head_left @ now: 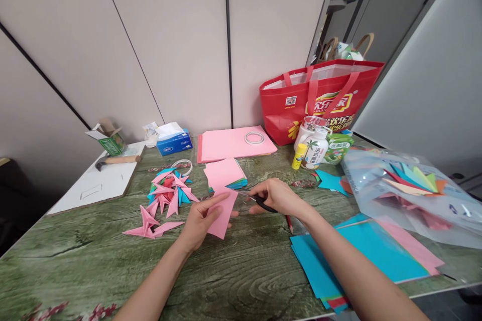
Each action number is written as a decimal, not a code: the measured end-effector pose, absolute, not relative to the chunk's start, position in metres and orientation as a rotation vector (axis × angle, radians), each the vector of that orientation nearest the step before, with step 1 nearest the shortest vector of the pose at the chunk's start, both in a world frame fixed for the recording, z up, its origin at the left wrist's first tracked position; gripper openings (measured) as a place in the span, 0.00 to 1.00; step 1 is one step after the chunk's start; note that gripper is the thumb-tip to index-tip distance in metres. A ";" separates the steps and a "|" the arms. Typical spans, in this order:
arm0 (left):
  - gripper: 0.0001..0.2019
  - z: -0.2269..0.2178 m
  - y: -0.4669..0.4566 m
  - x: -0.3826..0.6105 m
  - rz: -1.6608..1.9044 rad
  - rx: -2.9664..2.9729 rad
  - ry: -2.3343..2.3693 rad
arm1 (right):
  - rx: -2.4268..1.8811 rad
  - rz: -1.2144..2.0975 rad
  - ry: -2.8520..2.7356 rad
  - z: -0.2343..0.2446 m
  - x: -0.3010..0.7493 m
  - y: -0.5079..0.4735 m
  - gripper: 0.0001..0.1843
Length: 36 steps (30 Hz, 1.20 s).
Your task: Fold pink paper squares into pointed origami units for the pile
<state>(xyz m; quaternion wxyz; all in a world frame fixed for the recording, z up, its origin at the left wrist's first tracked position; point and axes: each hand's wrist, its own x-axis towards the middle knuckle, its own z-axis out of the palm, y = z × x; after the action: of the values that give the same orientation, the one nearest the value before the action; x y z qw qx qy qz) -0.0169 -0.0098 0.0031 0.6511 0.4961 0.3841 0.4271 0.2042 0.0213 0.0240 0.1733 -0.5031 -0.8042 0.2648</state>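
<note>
In my left hand (199,223) is a narrow pink sheet of paper (223,218), pinched between thumb and fingers above the table. My right hand (274,195) grips black-handled scissors (263,204), whose blades point left at the paper's upper edge. Whether the blades touch the paper I cannot tell. Just behind the pink sheet sits a stack of cut paper squares (225,173), pink on top with blue and green beneath. Left of my left hand lies a heap of folded paper pieces (171,190) in pink, blue and red. One pink folded star shape (146,223) lies nearer.
Large pink sheets (229,144) with a tape roll (254,138) lie by the wall. A glue stick (298,156) stands before a red bag (286,120). Blue sheets (361,251) lie under my right forearm. A hammer (118,159) rests on a white board (83,193) at left.
</note>
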 end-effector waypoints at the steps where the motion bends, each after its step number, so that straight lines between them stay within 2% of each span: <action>1: 0.20 0.003 -0.010 -0.017 0.973 1.127 0.872 | -1.420 0.733 -2.277 0.025 0.204 0.021 0.21; 5: 0.21 0.002 -0.009 -0.017 0.958 1.141 0.892 | -1.363 0.745 -2.281 0.028 0.204 0.020 0.23; 36: 0.19 -0.001 -0.008 -0.020 0.947 1.160 0.863 | -1.448 0.712 -2.287 0.025 0.203 0.021 0.19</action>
<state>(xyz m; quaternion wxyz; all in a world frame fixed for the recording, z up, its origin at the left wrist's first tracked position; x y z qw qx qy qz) -0.0198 -0.0079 -0.0008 0.6493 0.5105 0.3798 0.4167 0.2028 0.0206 0.0254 0.1704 -0.5098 -0.8052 0.2507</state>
